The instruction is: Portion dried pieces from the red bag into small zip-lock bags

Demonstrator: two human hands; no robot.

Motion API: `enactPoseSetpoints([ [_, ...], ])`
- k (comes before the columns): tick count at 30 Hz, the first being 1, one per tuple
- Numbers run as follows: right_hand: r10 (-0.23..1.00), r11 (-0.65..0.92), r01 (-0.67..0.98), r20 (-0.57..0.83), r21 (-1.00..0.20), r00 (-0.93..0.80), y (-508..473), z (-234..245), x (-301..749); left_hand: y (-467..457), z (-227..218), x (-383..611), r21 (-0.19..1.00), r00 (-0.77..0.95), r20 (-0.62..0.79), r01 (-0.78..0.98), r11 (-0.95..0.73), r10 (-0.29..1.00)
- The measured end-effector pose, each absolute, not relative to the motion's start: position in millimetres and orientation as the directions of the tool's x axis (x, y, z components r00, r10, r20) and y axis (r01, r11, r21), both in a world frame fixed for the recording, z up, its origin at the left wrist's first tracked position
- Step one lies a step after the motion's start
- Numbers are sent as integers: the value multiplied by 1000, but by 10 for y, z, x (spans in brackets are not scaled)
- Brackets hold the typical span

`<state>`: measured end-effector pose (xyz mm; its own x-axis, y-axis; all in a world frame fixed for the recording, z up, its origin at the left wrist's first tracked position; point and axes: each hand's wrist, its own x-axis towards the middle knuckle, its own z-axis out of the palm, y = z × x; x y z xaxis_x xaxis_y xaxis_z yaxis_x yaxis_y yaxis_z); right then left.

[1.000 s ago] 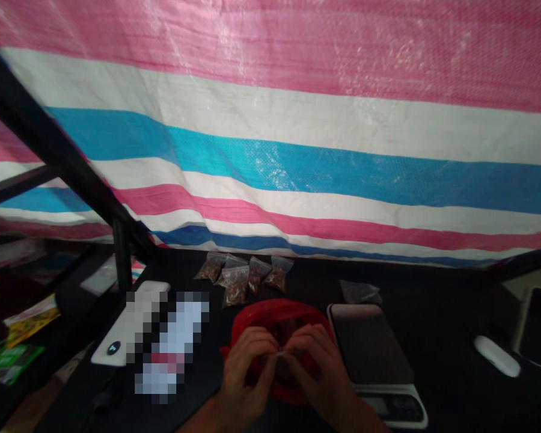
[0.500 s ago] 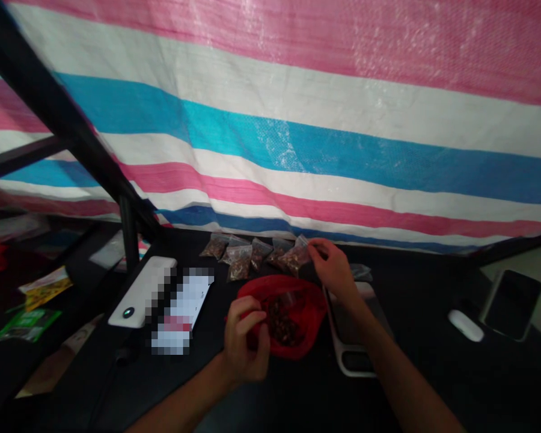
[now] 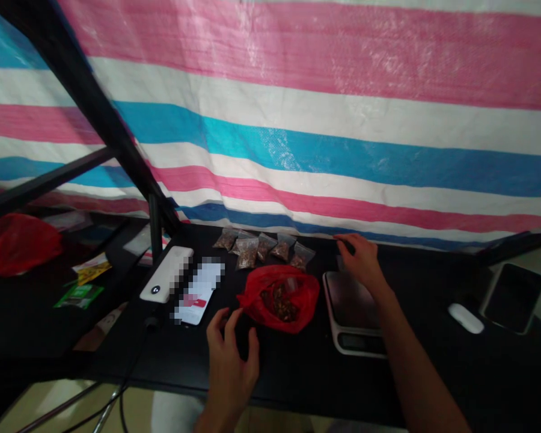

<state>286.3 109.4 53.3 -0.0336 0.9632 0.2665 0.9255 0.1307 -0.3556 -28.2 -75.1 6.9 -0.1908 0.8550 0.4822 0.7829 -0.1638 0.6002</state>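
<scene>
My left hand point(image 3: 231, 361) is at the front of the black table, fingers curved and apart, holding nothing. Just beyond it lies an open red plastic bag point(image 3: 259, 276) with brown bits point(image 3: 283, 304) inside. My right hand point(image 3: 361, 260) hovers by the far edge of a kitchen scale point(image 3: 349, 300), thumb and forefinger apart. A sliver of clear plastic point(image 3: 341, 262) shows beside that hand, mostly hidden. Several small filled zip bags point(image 3: 246, 255) lie in a row behind the red bag, the rightmost zip bag point(image 3: 301, 256) a little apart.
On the left lie a white power bank point(image 3: 168, 273) and a lit phone point(image 3: 198, 297). To the right are a white oval case point(image 3: 466, 319) and a dark-screened device point(image 3: 514, 297). A striped tarp point(image 3: 297, 150) hangs behind; a black frame bar point(image 3: 99, 129) slants at left.
The right hand has let go of a filled zip bag at the row's right end and moved right, behind the scale. The left hand has drawn back from the red bag. The view has shifted.
</scene>
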Motion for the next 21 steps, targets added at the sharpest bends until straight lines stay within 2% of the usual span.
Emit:
enactPoseSetpoints([
  [3, 968, 100, 936, 251, -337, -13, 961, 483, 3135, -1040, -30, -320, 559, -169, 590, 791, -248, 789],
  [6, 979, 106, 927, 201, -360, -34, 856, 408, 3298, -1170, -28, -350, 522, -63, 692, 732, -438, 719],
  [10, 976, 124, 893, 218, -432, -30, 831, 404, 3357, -1059, 104, -302, 505, 39, 732, 640, -579, 681],
  [13, 946, 170, 867, 323, -469, -11, 836, 472, 3264, -796, 258, -178, 559, 107, 684, 558, -613, 721],
  [17, 880, 300, 813, 474, -499, -34, 724, 505, 2871, -325, 452, 35, 705, 168, 514, 476, -526, 841],
  [21, 819, 458, 737, 558, -496, -134, 499, 451, 2302, 38, 474, 251, 796, 212, 408, 393, -460, 888],
])
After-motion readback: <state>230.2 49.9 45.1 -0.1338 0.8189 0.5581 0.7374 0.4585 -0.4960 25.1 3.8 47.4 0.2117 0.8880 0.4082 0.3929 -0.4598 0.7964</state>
